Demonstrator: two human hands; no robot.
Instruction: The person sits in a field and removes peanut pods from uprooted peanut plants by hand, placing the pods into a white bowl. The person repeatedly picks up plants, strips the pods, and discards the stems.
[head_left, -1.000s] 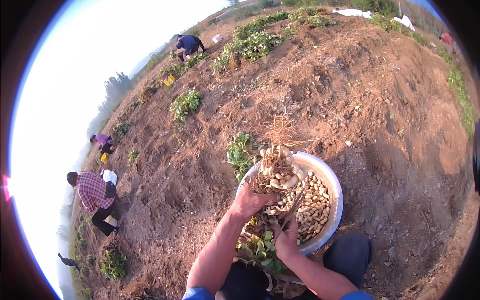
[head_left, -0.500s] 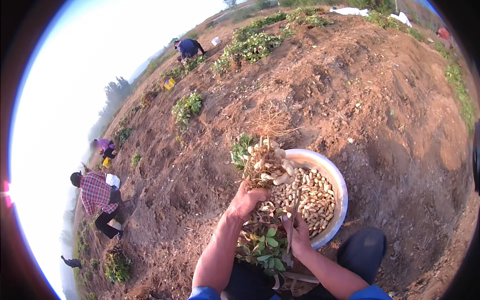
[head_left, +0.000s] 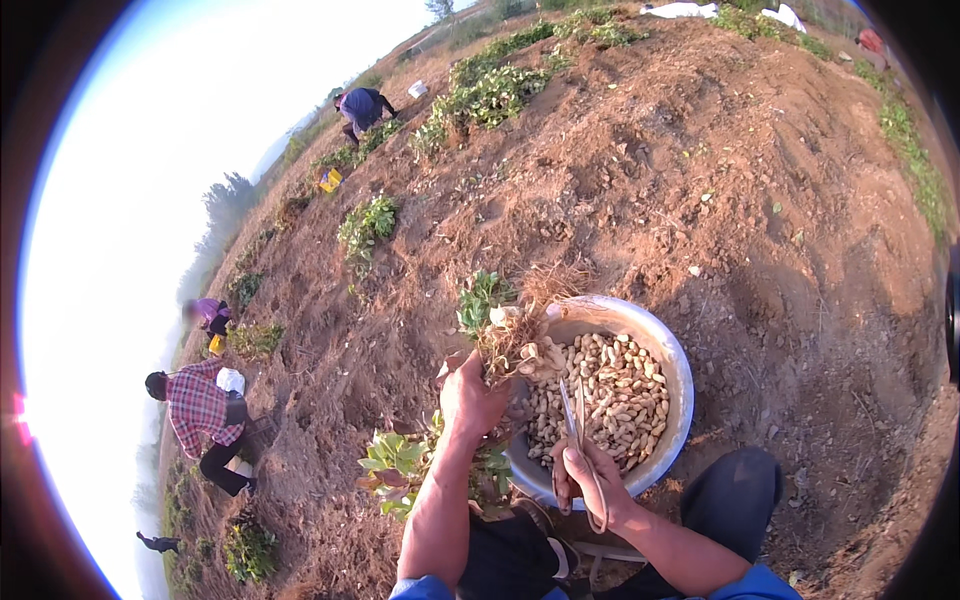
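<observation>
My left hand (head_left: 472, 398) is closed around the stems of a peanut plant (head_left: 508, 338). Its roots and pale pods stick out beyond my fingers over the left rim of the basin, while leaves hang on the near side beside my forearm. In my right hand (head_left: 592, 474) is a pair of scissors (head_left: 575, 408), with the fingers wrapped round the handles. Both blades point away from me, slightly apart, above the basin. The round basin (head_left: 677, 372) has a pale rim and holds many loose peanuts (head_left: 625, 395). No pod is between the blades.
Reddish-brown soil (head_left: 790, 330) slopes around me, with green plants (head_left: 370, 225) in rows. At left, a person in a checked shirt (head_left: 205, 405) bends down, another in purple (head_left: 208, 312) beyond. Farther off, a person in dark clothes (head_left: 362, 108) stoops near a yellow container (head_left: 330, 180).
The plant has turned and come lower, its leaves swinging left past my forearm. My right hand has drawn slightly nearer, and the scissors now show fully with blades parted.
</observation>
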